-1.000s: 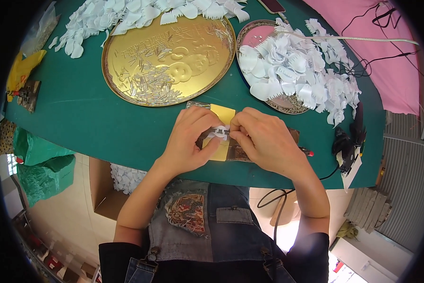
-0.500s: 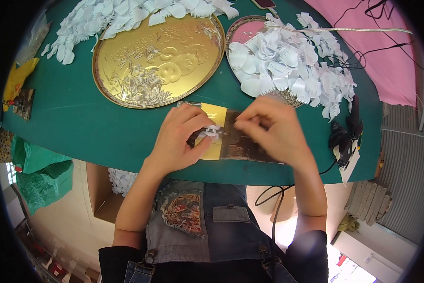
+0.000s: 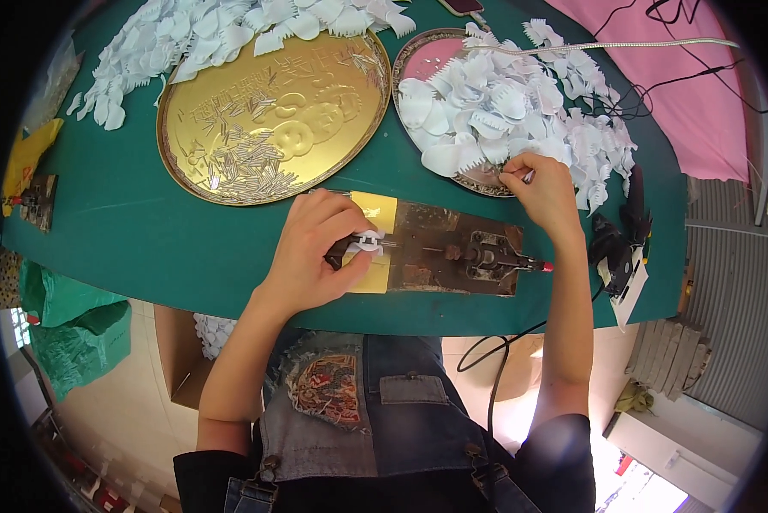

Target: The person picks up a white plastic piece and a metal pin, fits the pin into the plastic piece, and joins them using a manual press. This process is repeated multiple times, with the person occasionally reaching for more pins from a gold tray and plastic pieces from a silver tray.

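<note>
My left hand (image 3: 314,252) is closed around a small white plastic piece (image 3: 368,241), holding it at the left end of a dark metal toggle-clamp jig (image 3: 435,224). A thin metal rod runs from the piece toward the clamp (image 3: 489,256) on the jig's right half. Yellow tape (image 3: 372,280) wraps the jig beside my fingers. My right hand (image 3: 542,190) is over the near rim of the right round tray (image 3: 408,128), finger and thumb pinched together beside small metal bits. Whatever is between those fingertips is too small to make out.
White toothed plastic pieces (image 3: 495,111) heap over the right tray, with another pile (image 3: 221,30) at the back left. Metal pins lie on a gold oval tray (image 3: 316,171). A black clamp-like tool (image 3: 617,252) sits right, near a flexible metal tube (image 3: 623,46) and cables.
My right hand has moved from above the jig, up and right to the tray's edge, uncovering the clamp. My left hand keeps hold of the white piece. The whole view has shifted slightly.
</note>
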Available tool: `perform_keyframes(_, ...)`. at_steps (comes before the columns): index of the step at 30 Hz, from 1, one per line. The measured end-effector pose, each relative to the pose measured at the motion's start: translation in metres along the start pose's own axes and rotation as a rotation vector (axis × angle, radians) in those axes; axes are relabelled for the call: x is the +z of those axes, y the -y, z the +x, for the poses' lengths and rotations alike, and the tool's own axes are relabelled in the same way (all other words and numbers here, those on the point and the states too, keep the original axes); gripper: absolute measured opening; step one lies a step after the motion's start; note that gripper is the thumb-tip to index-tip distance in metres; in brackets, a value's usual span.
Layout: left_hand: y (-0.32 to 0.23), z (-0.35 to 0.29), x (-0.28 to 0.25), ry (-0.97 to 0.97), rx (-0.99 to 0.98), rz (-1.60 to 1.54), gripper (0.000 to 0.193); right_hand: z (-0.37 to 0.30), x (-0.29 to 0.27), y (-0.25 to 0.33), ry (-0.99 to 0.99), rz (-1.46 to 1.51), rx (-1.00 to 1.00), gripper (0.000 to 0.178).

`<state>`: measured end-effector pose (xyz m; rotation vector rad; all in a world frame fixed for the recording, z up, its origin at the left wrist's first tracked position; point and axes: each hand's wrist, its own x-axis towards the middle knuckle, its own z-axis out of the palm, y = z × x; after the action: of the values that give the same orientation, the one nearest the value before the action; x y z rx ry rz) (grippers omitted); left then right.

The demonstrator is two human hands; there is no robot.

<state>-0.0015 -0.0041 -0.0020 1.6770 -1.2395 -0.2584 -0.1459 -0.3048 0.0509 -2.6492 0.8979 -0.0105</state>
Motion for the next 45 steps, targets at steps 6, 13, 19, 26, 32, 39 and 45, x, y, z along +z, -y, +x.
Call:
perform_keyframes(6, 0.001, -0.001, 0.001, -0.002, -0.001, 0.005, 0.019, 0.000, -0.004, -0.011, -0.150, 0.109, -0.017, 0.017)
perform_keyframes(13, 0.000, -0.001, -0.001, 0.000, -0.003, 0.020, 0.020, -0.002, -0.010, -0.019, -0.156, 0.352, 0.021, 0.018)
perform_keyframes(19, 0.000, 0.000, 0.001, -0.010, 0.008, 0.005, 0.020, -0.007, -0.014, -0.003, -0.057, 0.686, 0.129, 0.010)
perform_keyframes(26, 0.001, -0.001, 0.000, -0.017, 0.005, 0.005, 0.019, -0.025, -0.005, 0.063, 0.110, 1.013, -0.047, 0.011)
perform_keyframes(32, 0.001, -0.001, -0.002, 0.011, 0.027, 0.022, 0.026, -0.019, 0.002, 0.071, 0.367, 1.117, -0.144, 0.014)
perform_keyframes(39, -0.001, 0.000, -0.004, 0.023, 0.021, 0.026, 0.025, -0.021, 0.010, 0.076, 0.430, 1.192, -0.137, 0.013)
perform_keyframes(45, -0.001, 0.001, -0.001, -0.021, 0.012, -0.005, 0.016, -0.024, 0.016, 0.081, 0.388, 1.212, -0.086, 0.014)
